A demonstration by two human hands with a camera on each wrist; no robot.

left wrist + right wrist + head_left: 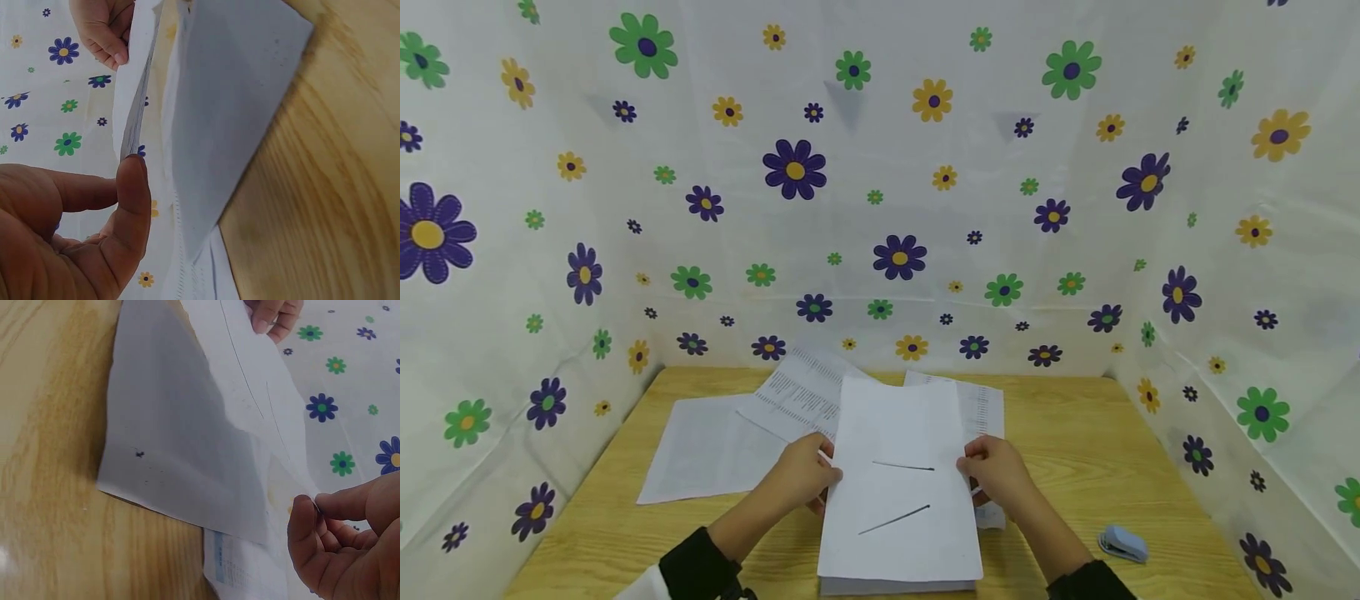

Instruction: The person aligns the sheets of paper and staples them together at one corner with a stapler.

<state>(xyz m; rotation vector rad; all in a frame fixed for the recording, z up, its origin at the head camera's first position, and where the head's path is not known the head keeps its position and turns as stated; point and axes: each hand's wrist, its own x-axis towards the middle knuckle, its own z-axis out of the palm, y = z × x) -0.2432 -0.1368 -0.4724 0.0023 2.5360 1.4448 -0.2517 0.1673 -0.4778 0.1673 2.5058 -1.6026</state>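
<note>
Both hands hold a white sheet of paper (898, 425) out in front, one at each side edge. My left hand (805, 473) pinches its left edge between thumb and fingers, and the left wrist view shows the edge caught at the fingertips. On the opposite edge my right hand (996, 471) pinches at about the same height. Two thin dark lines (895, 519) slant across the sheet's face. Beneath the held sheet, the wrist views show another white sheet (231, 106) in shadow, close over the table.
Behind the held sheet lie printed pages (801, 392) on the wooden table (1075, 433), with another page (711, 450) at the left and one (985, 408) at the right. A small blue stapler (1122, 543) sits at the front right. Flowered white cloth (865, 225) encloses the back and sides.
</note>
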